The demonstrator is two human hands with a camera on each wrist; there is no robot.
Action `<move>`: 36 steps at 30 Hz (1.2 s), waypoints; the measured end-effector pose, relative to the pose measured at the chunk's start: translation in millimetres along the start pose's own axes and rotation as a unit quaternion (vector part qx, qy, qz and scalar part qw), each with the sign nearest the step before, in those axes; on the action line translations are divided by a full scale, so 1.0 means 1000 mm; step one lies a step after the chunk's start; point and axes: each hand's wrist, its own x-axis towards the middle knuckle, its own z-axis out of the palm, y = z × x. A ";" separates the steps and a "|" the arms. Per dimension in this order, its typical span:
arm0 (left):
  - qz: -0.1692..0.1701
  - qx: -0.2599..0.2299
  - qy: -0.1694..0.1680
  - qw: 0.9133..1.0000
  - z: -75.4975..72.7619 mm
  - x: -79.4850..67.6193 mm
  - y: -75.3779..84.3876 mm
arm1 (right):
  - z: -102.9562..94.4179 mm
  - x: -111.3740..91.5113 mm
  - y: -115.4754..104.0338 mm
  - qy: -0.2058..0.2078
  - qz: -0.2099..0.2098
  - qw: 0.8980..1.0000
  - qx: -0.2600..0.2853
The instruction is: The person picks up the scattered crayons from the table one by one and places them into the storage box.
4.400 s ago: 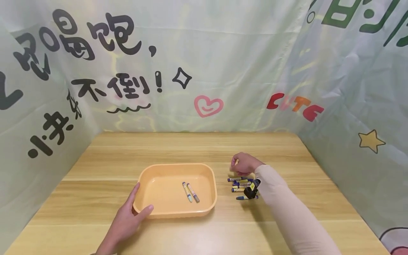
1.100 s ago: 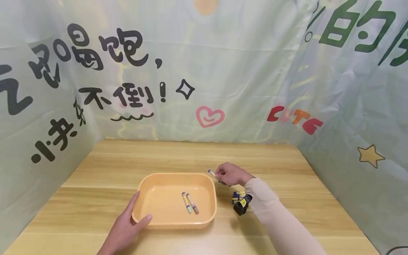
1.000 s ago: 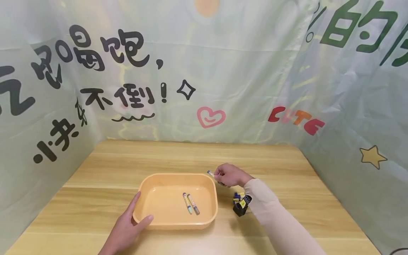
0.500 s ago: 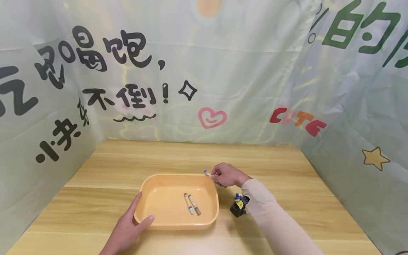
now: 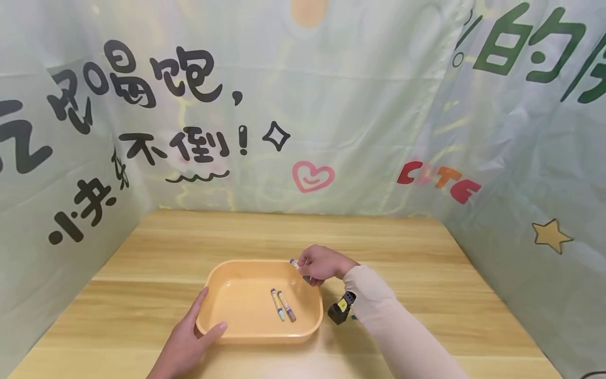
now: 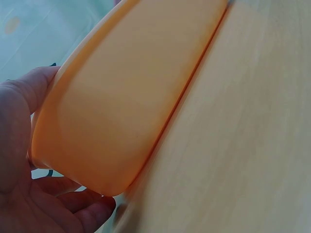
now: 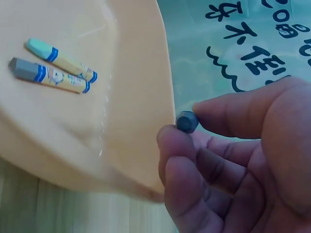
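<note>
Head view: the right hand [image 5: 324, 263] is at the far right corner of the orange tray [image 5: 265, 337], with a crayon [image 7: 187, 122] pinched between thumb and fingers. This crayon lies aslant in the grip, its blue-banded end pointing far and left, its dark end pointing near and right. Seen from the right wrist, the dark end faces the camera just beside the tray's edge; whether it touches the rim cannot be told. The other fingers of this hand are bent in behind the crayon.

The left hand [image 5: 186, 337] grips the tray at its near left corner, thumb on the near rim and fingers along the left side.

Inside the tray, right of its middle, two more crayons lie on the floor, side by side: a pale green-tipped crayon [image 7: 60, 59] on the left and a grey-tipped crayon [image 7: 51, 76] on the right. Their coloured tips point near, and their blue-banded far ends lie close together.

The tray stands on a wooden table [image 5: 189, 231]. To its right, a black device [image 5: 341, 309] shows at the cuff of the light sleeve [image 5: 397, 321]. Printed cloth [image 5: 360, 105] hangs beyond the table's far edge.
</note>
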 end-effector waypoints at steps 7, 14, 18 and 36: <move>-0.004 0.007 0.002 1.000 -0.001 -0.003 -0.001 | 0.012 0.006 -0.012 -0.020 0.001 1.000 -0.011; 0.003 0.010 0.003 1.000 0.000 -0.003 -0.005 | 0.025 0.012 -0.017 -0.035 0.007 0.998 -0.051; 0.010 0.010 0.006 1.000 -0.001 -0.001 -0.004 | 0.027 0.016 -0.017 -0.045 0.009 0.997 -0.064; 0.029 0.013 0.013 0.999 -0.003 -0.001 -0.001 | 0.040 0.030 -0.024 -0.070 0.065 0.993 -0.073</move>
